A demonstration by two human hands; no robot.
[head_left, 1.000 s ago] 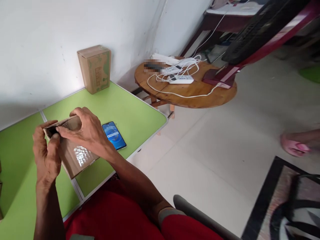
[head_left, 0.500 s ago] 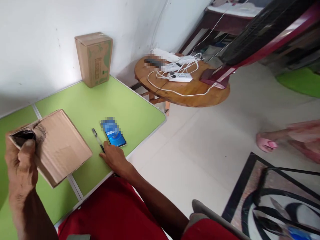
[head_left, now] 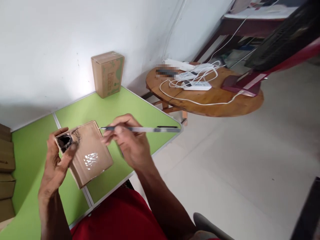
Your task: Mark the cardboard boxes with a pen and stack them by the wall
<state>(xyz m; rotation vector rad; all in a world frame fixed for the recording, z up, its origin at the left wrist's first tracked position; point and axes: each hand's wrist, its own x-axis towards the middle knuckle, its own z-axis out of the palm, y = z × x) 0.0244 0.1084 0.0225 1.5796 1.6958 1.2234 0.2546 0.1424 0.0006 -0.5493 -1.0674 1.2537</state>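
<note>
Our right hand [head_left: 133, 146] now pinches the gel pen [head_left: 147, 129] just lifted, tip beside the cardboard box [head_left: 91, 141] our left hand [head_left: 57, 166] grips, so both are in hand.

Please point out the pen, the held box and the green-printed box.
Pen [head_left: 147, 129]: head view, on its barrel.
Held box [head_left: 88, 146]: head view, on its broad face.
Green-printed box [head_left: 111, 77]: head view, on its printed side.

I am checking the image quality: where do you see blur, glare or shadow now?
In the head view, the right hand and pen look slightly smeared; same head view, white glare on the held box; head view again, a soft shadow on the wall right of the standing box.
</note>
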